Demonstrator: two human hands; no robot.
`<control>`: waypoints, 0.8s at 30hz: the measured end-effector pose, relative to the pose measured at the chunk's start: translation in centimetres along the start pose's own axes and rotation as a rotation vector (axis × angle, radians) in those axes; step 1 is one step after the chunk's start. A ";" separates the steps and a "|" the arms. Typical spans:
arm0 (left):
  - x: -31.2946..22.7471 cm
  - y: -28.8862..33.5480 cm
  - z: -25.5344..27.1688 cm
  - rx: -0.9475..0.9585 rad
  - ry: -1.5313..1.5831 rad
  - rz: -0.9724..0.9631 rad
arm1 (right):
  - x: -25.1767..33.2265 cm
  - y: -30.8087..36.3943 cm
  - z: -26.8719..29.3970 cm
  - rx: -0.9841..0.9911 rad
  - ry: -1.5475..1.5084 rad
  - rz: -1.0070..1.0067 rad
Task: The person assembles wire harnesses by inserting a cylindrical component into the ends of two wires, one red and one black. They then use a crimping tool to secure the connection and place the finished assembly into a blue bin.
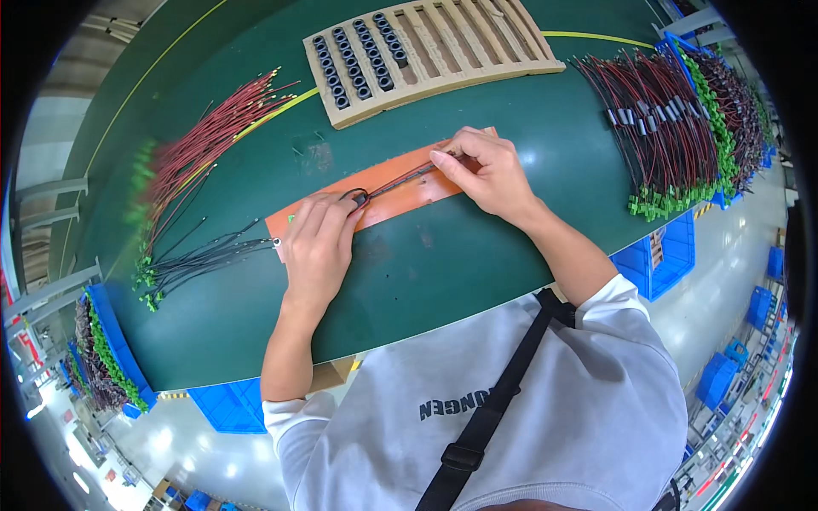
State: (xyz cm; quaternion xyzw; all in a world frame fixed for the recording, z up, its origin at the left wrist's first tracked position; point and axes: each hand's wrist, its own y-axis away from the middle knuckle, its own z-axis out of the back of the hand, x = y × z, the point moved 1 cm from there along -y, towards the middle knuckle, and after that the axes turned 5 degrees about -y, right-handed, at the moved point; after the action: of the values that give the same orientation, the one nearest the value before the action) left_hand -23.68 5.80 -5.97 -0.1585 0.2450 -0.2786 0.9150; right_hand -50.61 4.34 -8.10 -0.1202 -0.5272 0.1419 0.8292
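Note:
A red-and-black wire cable stretches between my two hands above an orange strip-shaped board. My left hand is closed around the cable near the board's left end. Beside its fingertips the black wire loops at a small dark ring-like piece, partly covered by the fingers. Toward the board's right end, my right hand pinches the cable between thumb and fingers. The cable's tip is hidden there. A small green connector shows just past my left hand.
A tan slotted tray at the back holds rows of dark rings. Red wires and black wires lie at left. Cables with grey cylinders are piled at right, near blue bins. The green table has a curved-looking front edge.

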 end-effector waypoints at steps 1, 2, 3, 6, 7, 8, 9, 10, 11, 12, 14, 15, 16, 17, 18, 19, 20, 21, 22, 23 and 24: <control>0.0 0.0 0.0 0.004 -0.005 -0.002 | -0.3 0.0 0.3 0.025 0.047 0.033; -0.1 -0.1 0.0 -0.003 -0.009 -0.001 | -0.4 0.0 0.6 0.042 0.088 0.068; -0.4 -0.2 0.0 -0.009 -0.013 0.000 | -0.5 -0.1 0.8 0.058 0.129 0.103; -0.7 -0.3 0.2 -0.017 0.008 0.010 | -0.1 -0.2 1.3 0.088 0.120 0.142; -0.6 -0.3 0.1 -0.021 0.026 0.013 | 0.1 -0.3 1.3 0.095 0.100 0.142; -0.5 -0.3 0.0 -0.021 0.031 0.013 | 0.2 -0.3 1.2 0.081 0.076 0.162; -0.4 -0.3 0.0 -0.022 0.037 0.012 | 0.3 -0.4 1.0 0.068 0.053 0.181; -0.4 -0.3 -0.1 -0.024 0.042 0.014 | 0.4 -0.5 0.9 0.057 0.029 0.201; -0.3 -0.3 -0.1 -0.018 0.044 0.012 | 0.2 -0.5 1.0 0.099 0.079 0.174; -0.2 -0.3 -0.1 -0.013 0.046 0.010 | -0.2 -0.5 1.3 0.142 0.129 0.147; 0.0 -0.3 0.1 0.001 0.039 0.015 | -0.3 -0.5 1.2 0.172 0.207 0.143; -0.2 -0.4 0.1 0.007 0.031 0.022 | -0.1 -0.4 1.1 0.159 0.237 0.167; -0.2 -0.4 0.1 0.016 0.024 0.030 | 0.0 -0.2 1.0 0.146 0.266 0.188; -0.2 -0.4 0.0 0.015 0.031 0.037 | -0.2 0.0 0.8 0.126 0.278 0.187; -0.1 -0.4 -0.1 0.015 0.038 0.044 | -0.4 0.2 0.6 0.107 0.290 0.186; -0.1 -0.4 -0.2 0.014 0.044 0.054 | -0.4 0.3 0.4 0.090 0.302 0.185; -0.2 -0.4 -0.2 0.023 0.053 0.075 | -0.3 0.2 0.2 0.116 0.291 0.168; -0.3 -0.6 -0.2 0.032 0.061 0.097 | -0.1 0.1 0.0 0.141 0.280 0.151; -0.4 -0.8 -0.2 0.039 0.072 0.114 | 0.1 -0.1 0.0 0.163 0.273 0.134; -0.5 -0.9 -0.4 0.047 0.082 0.129 | 0.0 -0.1 0.0 0.163 0.274 0.143; -0.5 -0.9 -0.5 0.054 0.091 0.143 | -0.1 0.0 0.1 0.162 0.275 0.153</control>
State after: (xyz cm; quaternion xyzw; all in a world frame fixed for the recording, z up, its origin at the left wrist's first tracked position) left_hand -24.71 5.32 -5.87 -0.1030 0.2895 -0.2258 0.9245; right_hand -50.71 4.27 -8.18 -0.1108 -0.3847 0.2288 0.8873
